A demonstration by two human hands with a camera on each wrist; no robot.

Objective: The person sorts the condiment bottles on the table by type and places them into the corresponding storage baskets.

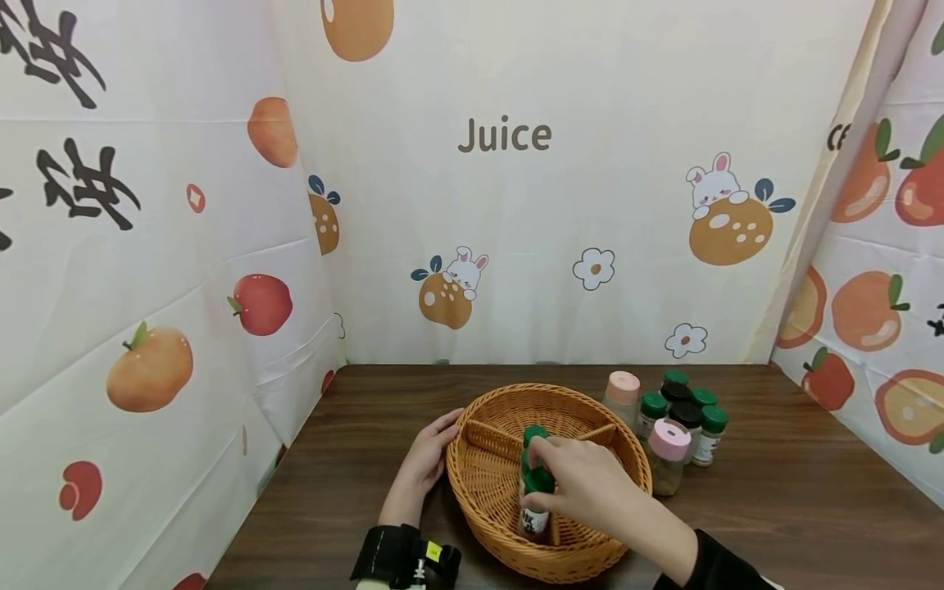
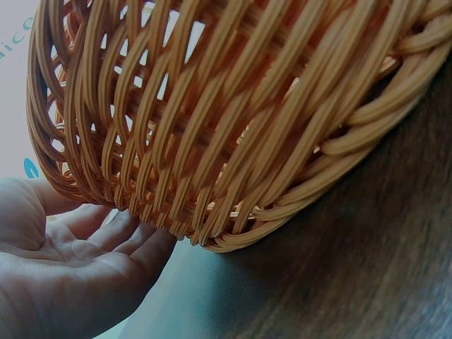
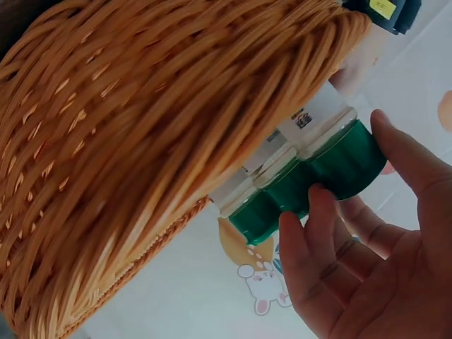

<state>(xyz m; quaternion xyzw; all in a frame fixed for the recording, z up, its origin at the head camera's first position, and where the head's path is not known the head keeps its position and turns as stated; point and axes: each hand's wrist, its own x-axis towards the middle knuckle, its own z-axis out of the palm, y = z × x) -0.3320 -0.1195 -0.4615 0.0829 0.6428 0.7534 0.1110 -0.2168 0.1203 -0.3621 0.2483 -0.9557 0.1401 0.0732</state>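
A round woven basket (image 1: 487, 410) with inner dividers (image 1: 492, 440) stands on the dark wooden table (image 1: 796, 492). My right hand (image 1: 544, 464) reaches into it from the front right. Its thumb and fingers pinch the green cap of a small white-labelled bottle (image 1: 533, 518) standing inside. In the right wrist view three green-capped bottles (image 3: 311, 131) stand in a row behind the basket wall (image 3: 141, 141), and the right hand (image 3: 349, 161) grips the nearest cap. My left hand (image 1: 435, 447) rests open against the basket's left outer wall (image 2: 212, 141), with its fingers (image 2: 120, 236) at the base.
Several small spice jars stand just right of the basket, two with pink caps (image 1: 669, 442), others with green caps (image 1: 714, 418) or black. Fruit-print cloth walls (image 1: 516, 205) close in the left, back and right. A black wrist camera strap (image 1: 398, 557) sits on the left wrist.
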